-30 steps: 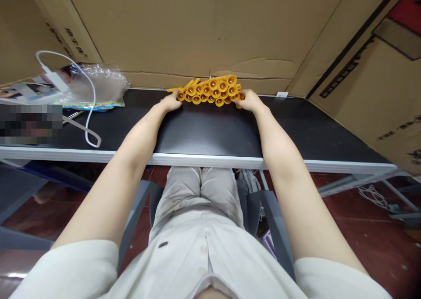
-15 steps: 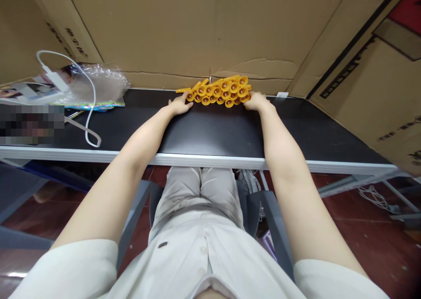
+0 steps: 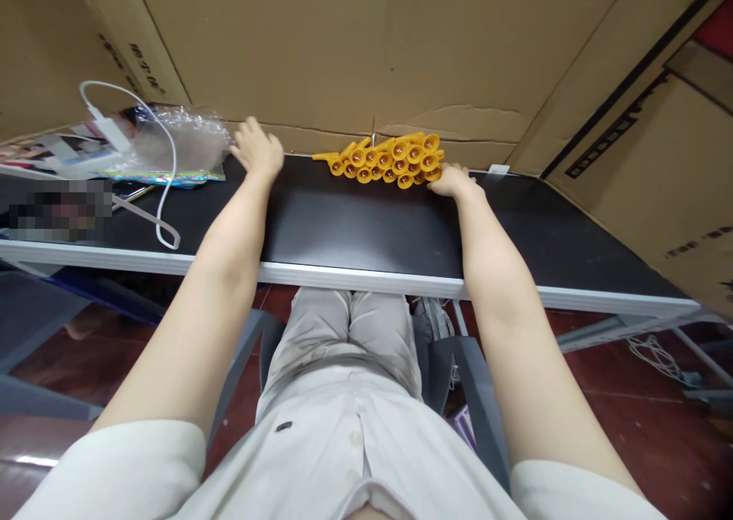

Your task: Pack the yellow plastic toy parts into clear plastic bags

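Observation:
A pile of yellow plastic pieces with flared, cup-like round ends [image 3: 399,161] lies at the back of the black table, against the cardboard. Their open ends face me, and thin stems show at the pile's left side. My right hand [image 3: 456,181] is at the pile's right end, touching the outermost pieces; its fingers look stretched, though some are partly hidden. Off to the left of the pile, my left hand [image 3: 257,152] is raised with fingers spread and holds nothing. It is close to the right edge of a clear plastic bag [image 3: 186,142].
A white cable [image 3: 166,153] with a white plug [image 3: 113,134] loops over the table's left side, beside printed packaging. Cardboard walls [image 3: 321,54] enclose the back and right. A metal edge [image 3: 366,277] runs along the table's front. A small white piece [image 3: 498,169] lies at the back right.
My left hand has left the pile's left end and moved left toward the plastic bag, its fingers spreading. My right hand stays at the pile's right end. The view has shifted slightly.

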A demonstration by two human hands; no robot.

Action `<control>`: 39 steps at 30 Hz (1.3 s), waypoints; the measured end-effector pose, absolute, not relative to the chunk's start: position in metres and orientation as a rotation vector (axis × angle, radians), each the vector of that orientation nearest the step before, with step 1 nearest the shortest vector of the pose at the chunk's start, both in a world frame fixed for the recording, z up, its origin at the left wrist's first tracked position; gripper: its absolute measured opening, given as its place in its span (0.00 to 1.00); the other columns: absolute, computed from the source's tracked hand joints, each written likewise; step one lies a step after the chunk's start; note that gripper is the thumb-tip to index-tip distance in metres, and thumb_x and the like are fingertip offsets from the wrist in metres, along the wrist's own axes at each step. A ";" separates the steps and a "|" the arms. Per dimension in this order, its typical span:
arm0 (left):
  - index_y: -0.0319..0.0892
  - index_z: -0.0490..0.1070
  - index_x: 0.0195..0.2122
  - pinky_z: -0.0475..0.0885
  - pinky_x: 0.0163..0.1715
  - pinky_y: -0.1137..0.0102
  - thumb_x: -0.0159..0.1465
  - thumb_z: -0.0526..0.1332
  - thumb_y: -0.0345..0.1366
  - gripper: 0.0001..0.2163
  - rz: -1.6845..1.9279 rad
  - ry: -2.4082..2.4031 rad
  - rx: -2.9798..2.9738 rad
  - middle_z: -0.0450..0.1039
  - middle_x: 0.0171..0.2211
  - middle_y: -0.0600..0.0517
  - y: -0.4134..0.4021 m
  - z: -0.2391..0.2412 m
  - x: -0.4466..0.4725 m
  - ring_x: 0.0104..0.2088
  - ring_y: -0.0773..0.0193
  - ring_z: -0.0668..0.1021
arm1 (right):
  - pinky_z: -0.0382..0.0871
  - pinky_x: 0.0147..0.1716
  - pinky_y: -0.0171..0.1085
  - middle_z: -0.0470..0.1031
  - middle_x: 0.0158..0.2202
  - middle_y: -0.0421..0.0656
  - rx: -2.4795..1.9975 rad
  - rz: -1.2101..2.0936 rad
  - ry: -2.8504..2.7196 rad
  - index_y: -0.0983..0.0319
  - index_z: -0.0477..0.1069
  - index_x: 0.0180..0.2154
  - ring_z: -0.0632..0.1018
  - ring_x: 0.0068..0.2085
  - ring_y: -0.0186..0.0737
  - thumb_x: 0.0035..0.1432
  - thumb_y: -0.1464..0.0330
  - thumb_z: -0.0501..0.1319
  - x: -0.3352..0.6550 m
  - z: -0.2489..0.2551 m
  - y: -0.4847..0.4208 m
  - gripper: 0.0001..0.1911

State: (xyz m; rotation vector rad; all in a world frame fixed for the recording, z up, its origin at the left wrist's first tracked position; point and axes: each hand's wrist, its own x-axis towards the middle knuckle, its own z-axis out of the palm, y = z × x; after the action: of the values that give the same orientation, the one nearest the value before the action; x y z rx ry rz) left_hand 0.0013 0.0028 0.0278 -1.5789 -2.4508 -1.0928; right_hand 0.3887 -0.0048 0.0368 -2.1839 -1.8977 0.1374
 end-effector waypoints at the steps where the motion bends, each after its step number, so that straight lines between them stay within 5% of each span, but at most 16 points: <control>1: 0.31 0.47 0.82 0.48 0.81 0.40 0.78 0.43 0.50 0.38 -1.108 -2.499 -1.493 0.48 0.84 0.43 -0.003 0.031 -0.011 0.82 0.43 0.52 | 0.55 0.76 0.73 0.57 0.79 0.65 -2.200 0.135 -1.908 0.67 0.61 0.78 0.59 0.80 0.73 0.67 0.66 0.66 0.387 0.038 -0.007 0.42; 3: 0.33 0.41 0.84 0.37 0.82 0.37 0.79 0.45 0.42 0.35 -1.144 -2.597 -1.282 0.36 0.86 0.50 -0.015 0.036 -0.036 0.84 0.46 0.41 | 0.54 0.77 0.70 0.57 0.80 0.65 -2.226 0.130 -1.920 0.69 0.60 0.78 0.59 0.80 0.72 0.68 0.65 0.65 0.384 0.041 -0.012 0.42; 8: 0.32 0.41 0.84 0.43 0.78 0.30 0.72 0.55 0.30 0.41 -1.001 -2.777 -0.841 0.31 0.86 0.41 -0.039 0.037 -0.089 0.84 0.39 0.41 | 0.53 0.79 0.68 0.55 0.81 0.62 -2.261 0.117 -1.907 0.66 0.58 0.79 0.58 0.81 0.68 0.68 0.64 0.65 0.383 0.040 -0.012 0.43; 14: 0.25 0.42 0.83 0.52 0.73 0.23 0.73 0.54 0.34 0.40 -0.970 -2.767 -0.945 0.30 0.85 0.33 -0.067 0.028 -0.121 0.83 0.33 0.45 | 0.55 0.77 0.73 0.58 0.80 0.61 -2.234 0.110 -1.902 0.62 0.59 0.79 0.60 0.80 0.71 0.66 0.65 0.66 0.388 0.036 -0.004 0.44; 19: 0.19 0.37 0.82 0.48 0.74 0.21 0.77 0.49 0.43 0.41 -1.084 -2.761 -1.124 0.23 0.84 0.34 -0.075 0.021 -0.131 0.83 0.29 0.42 | 0.56 0.78 0.67 0.57 0.80 0.61 -2.272 0.103 -1.907 0.65 0.58 0.80 0.60 0.80 0.67 0.68 0.63 0.65 0.386 0.038 -0.007 0.44; 23: 0.23 0.39 0.83 0.56 0.75 0.28 0.78 0.51 0.41 0.39 -1.091 -2.758 -1.012 0.27 0.85 0.37 -0.069 0.020 -0.135 0.83 0.32 0.47 | 0.57 0.78 0.68 0.58 0.80 0.59 -2.281 0.106 -1.912 0.63 0.59 0.79 0.60 0.80 0.67 0.68 0.62 0.65 0.386 0.038 -0.007 0.43; 28: 0.22 0.46 0.82 0.44 0.79 0.33 0.76 0.56 0.36 0.38 -1.047 -2.393 -1.311 0.33 0.84 0.31 -0.058 0.022 -0.133 0.83 0.33 0.46 | 0.60 0.77 0.66 0.58 0.80 0.61 -2.286 0.097 -1.925 0.65 0.57 0.80 0.61 0.80 0.68 0.67 0.62 0.66 0.390 0.034 -0.002 0.45; 32: 0.22 0.56 0.78 0.55 0.78 0.44 0.74 0.59 0.31 0.33 -0.615 -2.321 -1.670 0.54 0.80 0.27 -0.047 0.028 -0.108 0.80 0.38 0.60 | 0.59 0.77 0.69 0.58 0.80 0.60 -2.262 0.100 -1.927 0.63 0.58 0.79 0.62 0.80 0.70 0.64 0.62 0.67 0.392 0.033 0.001 0.46; 36: 0.21 0.46 0.81 0.61 0.76 0.46 0.71 0.66 0.32 0.43 -0.298 -2.694 -1.611 0.52 0.79 0.19 -0.034 0.034 -0.083 0.79 0.30 0.60 | 0.55 0.78 0.69 0.55 0.81 0.59 -2.248 0.129 -1.910 0.62 0.58 0.79 0.59 0.81 0.69 0.61 0.63 0.69 0.392 0.032 0.002 0.49; 39: 0.24 0.41 0.83 0.61 0.76 0.51 0.72 0.65 0.28 0.44 -0.288 -2.809 -1.517 0.52 0.79 0.20 -0.026 0.034 -0.081 0.80 0.34 0.61 | 0.53 0.79 0.69 0.56 0.81 0.57 -2.218 0.136 -1.897 0.59 0.59 0.79 0.58 0.81 0.66 0.62 0.63 0.68 0.392 0.033 0.001 0.46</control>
State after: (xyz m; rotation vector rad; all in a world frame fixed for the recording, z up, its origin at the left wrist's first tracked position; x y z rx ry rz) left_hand -0.0809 -0.0263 0.0341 -1.5172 -2.8086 -0.2882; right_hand 0.3921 0.0010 0.0328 -2.2177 -1.8970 0.1357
